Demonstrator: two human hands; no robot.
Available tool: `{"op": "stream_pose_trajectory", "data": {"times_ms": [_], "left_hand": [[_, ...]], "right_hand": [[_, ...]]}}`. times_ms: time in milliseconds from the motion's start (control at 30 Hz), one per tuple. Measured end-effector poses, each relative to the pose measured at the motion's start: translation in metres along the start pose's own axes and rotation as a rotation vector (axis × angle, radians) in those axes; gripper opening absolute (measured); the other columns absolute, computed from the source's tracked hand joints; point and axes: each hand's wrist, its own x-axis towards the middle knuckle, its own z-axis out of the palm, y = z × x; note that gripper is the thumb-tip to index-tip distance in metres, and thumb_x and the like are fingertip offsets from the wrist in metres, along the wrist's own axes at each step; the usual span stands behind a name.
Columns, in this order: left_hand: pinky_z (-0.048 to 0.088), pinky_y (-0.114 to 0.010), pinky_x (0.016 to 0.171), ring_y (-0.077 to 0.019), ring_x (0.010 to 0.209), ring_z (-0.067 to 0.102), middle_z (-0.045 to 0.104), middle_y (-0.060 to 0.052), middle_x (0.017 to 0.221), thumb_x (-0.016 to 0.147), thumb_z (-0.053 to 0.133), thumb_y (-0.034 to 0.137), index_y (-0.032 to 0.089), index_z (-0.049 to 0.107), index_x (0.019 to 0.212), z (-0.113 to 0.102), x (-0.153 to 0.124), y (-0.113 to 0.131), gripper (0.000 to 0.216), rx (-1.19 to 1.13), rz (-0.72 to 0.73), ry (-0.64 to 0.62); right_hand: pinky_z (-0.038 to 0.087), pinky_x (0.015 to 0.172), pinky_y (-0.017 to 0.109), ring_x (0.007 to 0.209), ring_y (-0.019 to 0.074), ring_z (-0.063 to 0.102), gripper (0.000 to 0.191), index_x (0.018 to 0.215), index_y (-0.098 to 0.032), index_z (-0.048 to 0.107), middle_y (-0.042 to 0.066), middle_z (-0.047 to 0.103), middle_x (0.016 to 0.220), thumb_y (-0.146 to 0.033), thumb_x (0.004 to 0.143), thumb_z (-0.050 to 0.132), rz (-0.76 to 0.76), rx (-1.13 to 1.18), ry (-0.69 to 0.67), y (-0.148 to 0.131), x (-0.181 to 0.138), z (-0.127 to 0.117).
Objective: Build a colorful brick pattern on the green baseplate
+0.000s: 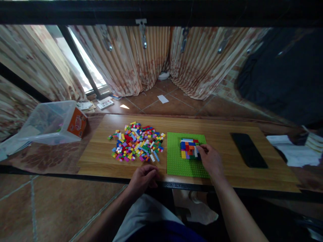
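A bright green studded baseplate (174, 164) lies on the wooden table, bearing a compact block of multicoloured toy bricks (187, 148). My right hand (211, 160) reaches over the plate's right side, its thumb and fingertips pinched on a pale brick (197, 150) at the right edge of that block. The fingers partly cover this brick and the bricks beside it. My left hand (144, 178) rests at the table's front edge with its fingers curled in; no brick shows in it. Just beyond it spreads a pile of loose, mixed-colour bricks (137, 143).
On the right of the wooden table (227, 134) lies a flat black object (248, 150). A clear plastic bin (47, 126) with an orange label stands off the left end. White papers (294, 151) lie beyond the right end. Curtains (131, 64) hang behind the table.
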Motion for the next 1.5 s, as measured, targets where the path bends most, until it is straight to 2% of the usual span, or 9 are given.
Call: {"op": "stream_pose_trajectory", "data": {"times_ms": [233, 500, 700, 767, 900, 1033, 1167, 1367, 1500], "left_hand": [[0.043, -0.017, 0.042, -0.0083, 0.043, 0.058, 0.068, -0.001, 0.067, 0.073, 0.067, 0.039, 0.014, 0.063, 0.089, 0.0, 0.001, 0.0, 0.03, 0.046, -0.001, 0.001], [0.043, -0.017, 0.046, -0.009, 0.049, 0.06, 0.067, -0.001, 0.069, 0.073, 0.066, 0.038, 0.014, 0.064, 0.09, -0.001, -0.006, 0.004, 0.03, 0.075, 0.056, -0.017], [0.043, -0.019, 0.048, -0.0089, 0.05, 0.057, 0.067, -0.002, 0.071, 0.072, 0.066, 0.039, 0.012, 0.065, 0.09, -0.028, -0.016, 0.005, 0.032, 0.108, 0.153, 0.085], [0.044, -0.021, 0.05, -0.0102, 0.051, 0.058, 0.067, -0.002, 0.07, 0.07, 0.066, 0.04, 0.012, 0.066, 0.09, -0.043, -0.017, 0.006, 0.034, 0.109, 0.207, 0.17], [0.049, -0.025, 0.059, -0.0158, 0.064, 0.062, 0.067, -0.002, 0.071, 0.071, 0.064, 0.039, 0.013, 0.068, 0.09, -0.077, -0.016, 0.008, 0.033, 0.167, 0.339, 0.423], [0.051, -0.03, 0.074, -0.0195, 0.079, 0.065, 0.07, -0.005, 0.082, 0.079, 0.057, 0.036, 0.015, 0.068, 0.093, -0.109, -0.013, 0.013, 0.027, 0.426, 0.474, 0.673], [0.053, -0.036, 0.079, -0.0213, 0.084, 0.065, 0.067, -0.01, 0.096, 0.085, 0.051, 0.024, 0.014, 0.064, 0.108, -0.136, 0.0, 0.021, 0.029, 0.783, 0.533, 0.908], [0.041, -0.045, 0.106, -0.0292, 0.12, 0.052, 0.057, -0.018, 0.123, 0.082, 0.049, 0.011, 0.01, 0.059, 0.12, -0.16, 0.036, 0.032, 0.039, 0.947, 0.581, 0.97], [0.039, -0.045, 0.108, -0.0286, 0.125, 0.048, 0.053, -0.017, 0.13, 0.085, 0.044, 0.008, 0.012, 0.057, 0.124, -0.165, 0.057, 0.034, 0.042, 1.007, 0.599, 0.933]], "right_hand": [[0.042, 0.079, 0.038, 0.089, 0.0274, 0.06, 0.047, 0.094, -0.015, 0.067, 0.017, 0.068, 0.095, -0.052, 0.089, 0.038, -0.031, -0.052, 0.041, 0.003, -0.005, 0.011], [0.044, 0.071, 0.036, 0.076, 0.0242, 0.062, 0.051, 0.089, -0.016, 0.069, 0.013, 0.071, 0.083, -0.056, 0.089, 0.036, -0.05, 0.097, 0.057, 0.014, 0.001, 0.0], [0.047, 0.07, 0.036, 0.077, 0.0247, 0.064, 0.059, 0.098, -0.012, 0.068, 0.016, 0.071, 0.09, -0.06, 0.089, 0.034, 0.012, 0.235, 0.147, 0.022, -0.024, -0.018], [0.048, 0.076, 0.038, 0.084, 0.0257, 0.065, 0.054, 0.099, -0.015, 0.068, 0.014, 0.072, 0.095, -0.059, 0.088, 0.04, 0.031, 0.286, 0.17, 0.014, -0.042, -0.019], [0.047, 0.087, 0.038, 0.098, 0.0251, 0.065, 0.041, 0.101, -0.021, 0.069, 0.01, 0.071, 0.106, -0.054, 0.087, 0.049, -0.033, 0.322, 0.038, -0.012, -0.083, -0.006], [0.049, 0.087, 0.036, 0.096, 0.0222, 0.065, 0.033, 0.099, -0.021, 0.069, 0.008, 0.07, 0.102, -0.047, 0.09, 0.049, -0.29, 0.364, -0.163, -0.042, -0.115, 0.025], [0.049, 0.085, 0.036, 0.094, 0.0207, 0.064, 0.026, 0.101, -0.023, 0.067, 0.006, 0.068, 0.099, -0.038, 0.093, 0.047, -0.461, 0.346, -0.244, -0.07, -0.123, 0.051], [0.049, 0.084, 0.035, 0.095, 0.0199, 0.063, 0.022, 0.102, -0.024, 0.066, 0.005, 0.067, 0.102, -0.03, 0.093, 0.046, -0.625, 0.282, -0.258, -0.108, -0.108, 0.068], [0.049, 0.086, 0.037, 0.096, 0.0207, 0.062, 0.023, 0.101, -0.024, 0.066, 0.005, 0.067, 0.101, -0.029, 0.093, 0.045, -0.679, 0.228, -0.252, -0.127, -0.087, 0.074]]}}
